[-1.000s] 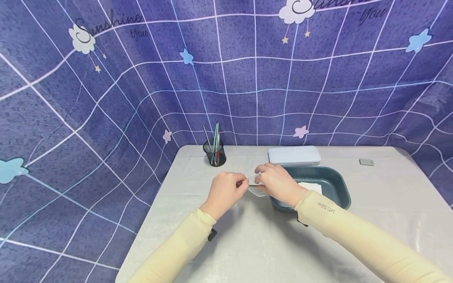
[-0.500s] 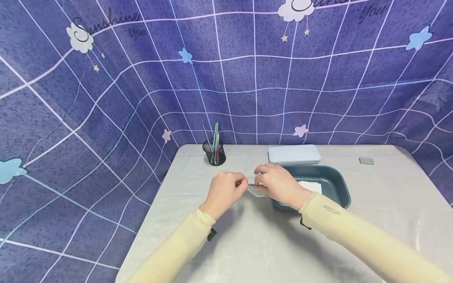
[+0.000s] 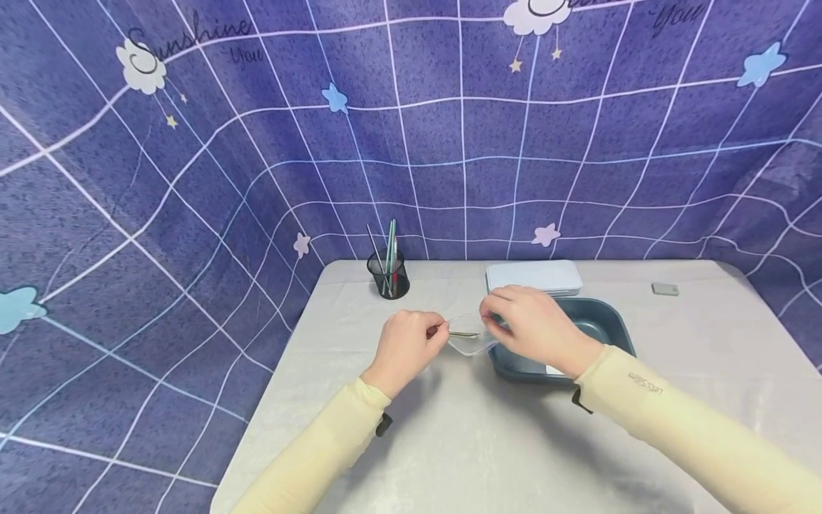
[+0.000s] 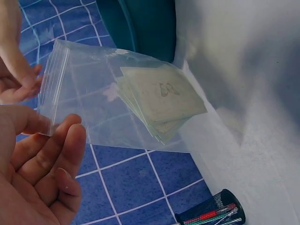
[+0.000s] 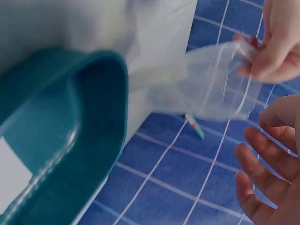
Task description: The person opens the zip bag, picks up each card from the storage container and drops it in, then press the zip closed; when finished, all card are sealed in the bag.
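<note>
A clear zip bag (image 4: 98, 103) hangs above the table with several pale square cards (image 4: 164, 96) inside. The top card bears a small dark mark. My left hand (image 3: 412, 346) pinches one corner of the zip edge, thumb against fingers. My right hand (image 3: 536, 325) is right beside the other corner of that edge, fingers loosely bent. In the right wrist view, the fingertips (image 5: 263, 119) of that hand are a little apart from the plastic. From the head view, the cards appear edge-on as a thin line inside the bag.
A dark teal tray (image 3: 606, 318) with a white piece (image 5: 11, 176) in it stands below my right hand. Behind it lies a pale blue case (image 3: 534, 277). A black mesh cup (image 3: 388, 278) of pencils is at back left, and a small grey block (image 3: 664, 289) at back right.
My right hand has drawn back to the right, away from the bag's edge, uncovering more of the bag and cards. My left hand has kept its pinch in nearly the same place.
</note>
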Available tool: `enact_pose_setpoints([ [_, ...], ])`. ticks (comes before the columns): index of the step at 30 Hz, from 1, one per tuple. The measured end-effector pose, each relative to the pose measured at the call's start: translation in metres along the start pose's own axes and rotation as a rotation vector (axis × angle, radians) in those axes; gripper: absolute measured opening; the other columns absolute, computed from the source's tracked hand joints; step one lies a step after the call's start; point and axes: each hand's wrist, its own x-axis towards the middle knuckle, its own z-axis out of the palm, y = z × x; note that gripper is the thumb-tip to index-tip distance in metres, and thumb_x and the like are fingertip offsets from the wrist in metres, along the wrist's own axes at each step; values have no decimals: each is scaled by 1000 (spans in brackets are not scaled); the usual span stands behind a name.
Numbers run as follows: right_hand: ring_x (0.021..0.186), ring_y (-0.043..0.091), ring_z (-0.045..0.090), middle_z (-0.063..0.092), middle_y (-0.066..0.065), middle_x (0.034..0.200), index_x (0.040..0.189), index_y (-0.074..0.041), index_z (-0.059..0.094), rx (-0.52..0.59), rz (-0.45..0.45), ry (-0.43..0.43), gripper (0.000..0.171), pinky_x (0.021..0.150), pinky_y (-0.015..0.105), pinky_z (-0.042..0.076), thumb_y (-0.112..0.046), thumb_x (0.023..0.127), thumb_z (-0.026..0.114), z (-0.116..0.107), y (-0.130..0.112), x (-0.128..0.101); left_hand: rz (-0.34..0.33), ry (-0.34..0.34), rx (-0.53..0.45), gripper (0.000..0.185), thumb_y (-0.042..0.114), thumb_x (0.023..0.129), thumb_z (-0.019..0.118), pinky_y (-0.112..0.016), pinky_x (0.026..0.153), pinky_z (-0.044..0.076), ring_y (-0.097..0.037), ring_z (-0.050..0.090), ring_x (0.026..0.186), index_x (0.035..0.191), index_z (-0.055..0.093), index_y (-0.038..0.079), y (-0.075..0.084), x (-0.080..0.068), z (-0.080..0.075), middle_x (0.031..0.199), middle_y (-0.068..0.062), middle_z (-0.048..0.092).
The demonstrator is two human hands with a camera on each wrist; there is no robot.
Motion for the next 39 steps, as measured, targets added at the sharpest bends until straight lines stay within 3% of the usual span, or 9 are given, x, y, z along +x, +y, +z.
enact_pose_setpoints([
  [13,70,12,56,60,-10,76,84,-18,68,-54,218,-163,16,64,40,51,-2,83,73,-5,58,-35,-12,-10,-1,18,14,87,68,-29,54,44,-5,52,54,74,76,22,-1,-3,1,60,17,58],
  [21,66,15,60,64,-5,75,83,-12,69,-66,287,-235,11,64,46,54,-2,82,73,3,86,-60,-7,-3,-4,18,13,87,68,-28,54,43,-4,52,54,74,76,22,-1,-3,1,60,17,58],
  [33,62,23,61,62,-4,69,75,-14,65,-76,351,-363,15,63,50,54,-3,80,74,15,110,-91,-5,2,-1,17,12,86,68,-28,54,43,-4,52,55,74,77,21,-1,-3,1,60,17,58],
  [39,65,25,63,59,-4,70,73,-15,67,-85,356,-448,19,67,51,55,-15,82,84,16,116,-105,-2,4,-4,17,13,87,67,-28,54,44,-4,53,55,75,77,22,-2,-3,1,61,17,59],
])
